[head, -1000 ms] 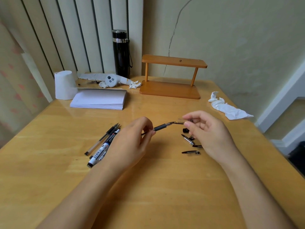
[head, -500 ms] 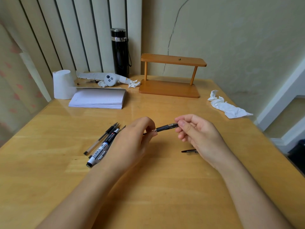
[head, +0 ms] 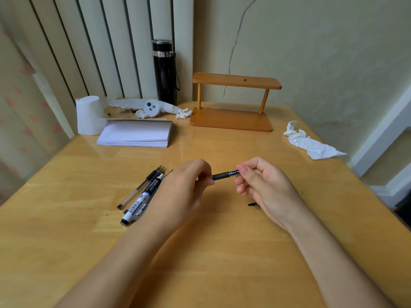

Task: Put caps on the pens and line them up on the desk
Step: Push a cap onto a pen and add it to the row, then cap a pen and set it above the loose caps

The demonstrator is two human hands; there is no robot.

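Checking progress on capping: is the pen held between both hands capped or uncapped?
Cannot tell: the pen spans between the left hand and right hand, and the right-hand fingers hide its tip.

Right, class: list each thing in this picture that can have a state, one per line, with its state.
Left hand: closed on one end of the held pen.
Right hand: closed on the pen's other end.
Held pen: off the desk, between both hands.
Pens on desk: loose bunch, not lined up.
Loose cap: lying on desk, partly hidden by right hand.
Flask: upright, lid on.
Notebook: lying flat.
Tissue: crumpled.
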